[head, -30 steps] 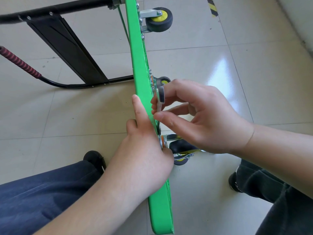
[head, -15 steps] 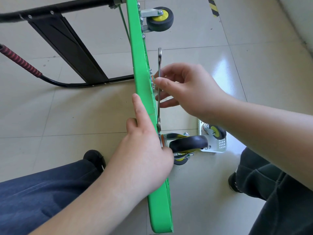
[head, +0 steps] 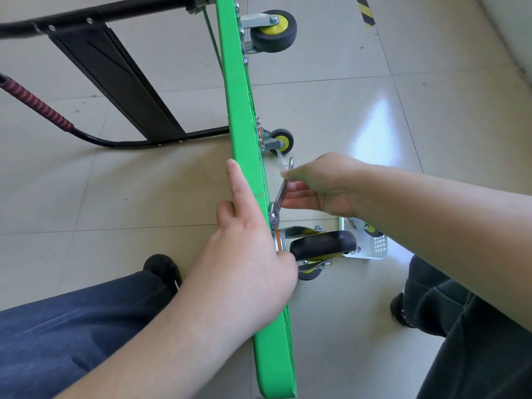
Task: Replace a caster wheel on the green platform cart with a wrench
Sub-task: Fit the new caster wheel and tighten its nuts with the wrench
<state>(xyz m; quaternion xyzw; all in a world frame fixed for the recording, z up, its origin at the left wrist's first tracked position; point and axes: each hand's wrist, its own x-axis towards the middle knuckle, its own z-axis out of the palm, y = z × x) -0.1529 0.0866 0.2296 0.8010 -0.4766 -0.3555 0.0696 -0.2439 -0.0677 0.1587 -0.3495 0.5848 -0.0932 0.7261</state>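
Observation:
The green platform cart [head: 244, 116] stands on its edge on the floor, its underside facing right. My left hand [head: 244, 254] grips the deck's edge, forefinger stretched along the top and thumb down by the near caster wheel [head: 322, 244], which has a black tyre. My right hand [head: 319, 185] pinches a silver wrench [head: 277, 201] by its handle. The wrench's lower end sits at the caster's mounting plate against the deck. Two other casters, one at the far end [head: 272, 31] and one in the middle [head: 280, 141], are fixed to the underside.
A loose caster on a white plate [head: 371, 240] lies on the tiles beside my right forearm. The cart's folded black handle [head: 115, 73] with a red grip [head: 34, 106] lies to the left. My knees and dark shoes flank the deck. A wall runs along the far right.
My right hand has swung the wrench handle from upright, alongside the deck, down and to the right, away from the deck. The left hand has kept its grip.

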